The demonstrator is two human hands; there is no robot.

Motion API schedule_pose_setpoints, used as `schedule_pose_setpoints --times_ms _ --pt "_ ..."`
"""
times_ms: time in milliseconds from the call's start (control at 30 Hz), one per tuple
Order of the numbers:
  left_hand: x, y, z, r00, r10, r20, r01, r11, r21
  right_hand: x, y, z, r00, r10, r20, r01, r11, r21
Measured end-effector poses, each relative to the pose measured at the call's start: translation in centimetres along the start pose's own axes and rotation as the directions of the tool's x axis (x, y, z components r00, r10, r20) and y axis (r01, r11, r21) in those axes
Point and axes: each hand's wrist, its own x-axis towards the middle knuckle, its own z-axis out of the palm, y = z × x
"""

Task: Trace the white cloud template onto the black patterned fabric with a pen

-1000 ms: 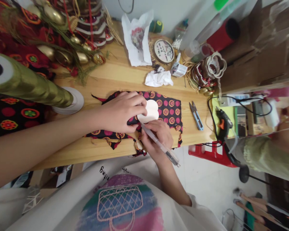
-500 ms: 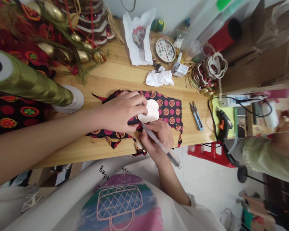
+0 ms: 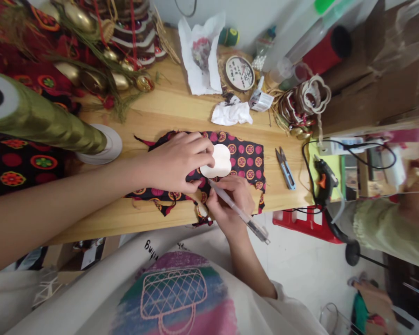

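A white flower-shaped template (image 3: 221, 160) lies flat on a dark cloth (image 3: 248, 160) printed with orange and magenta rounds. My left hand (image 3: 181, 160) presses down on the cloth, its bent fingertips holding the template's left lobe. That lobe is partly covered by the fingers. In my right hand (image 3: 232, 202) is a clear-barrelled pen (image 3: 238, 209), slanted, with its tip at the template's near edge. Whether the tip leaves a line I cannot tell. A frayed cloth scrap (image 3: 200, 215) hangs at the table edge by my right hand.
Blue thread snips (image 3: 285, 168) lie to the right, before a hot glue gun (image 3: 324, 180) with a black cord. A green ribbon roll (image 3: 56, 123) stands at left. Crumpled white tissue (image 3: 232, 111) and a small glue bottle (image 3: 261, 97) sit behind. At far right shows another person's sleeve (image 3: 387, 228).
The pen and my right hand have shifted slightly to the right along the template's near edge. My left hand, the template and the cloth have stayed nearly still.
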Motion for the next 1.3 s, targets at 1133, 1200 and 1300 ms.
schedule_pose_setpoints --times_ms 1133,1200,1300 --pt "-0.07 -0.07 0.13 1.0 0.016 -0.008 -0.016 1.0 0.002 -0.15 -0.11 -0.13 0.995 0.093 -0.038 -0.095 0.993 -0.068" --pt "-0.05 -0.06 0.1 1.0 0.015 -0.005 -0.015 1.0 -0.002 -0.21 -0.08 -0.12 0.992 0.116 -0.056 -0.12 0.989 -0.082" --pt "-0.02 -0.07 0.08 1.0 0.018 -0.004 -0.018 1.0 -0.001 -0.21 -0.05 -0.17 0.997 0.078 -0.019 -0.079 0.994 -0.07"
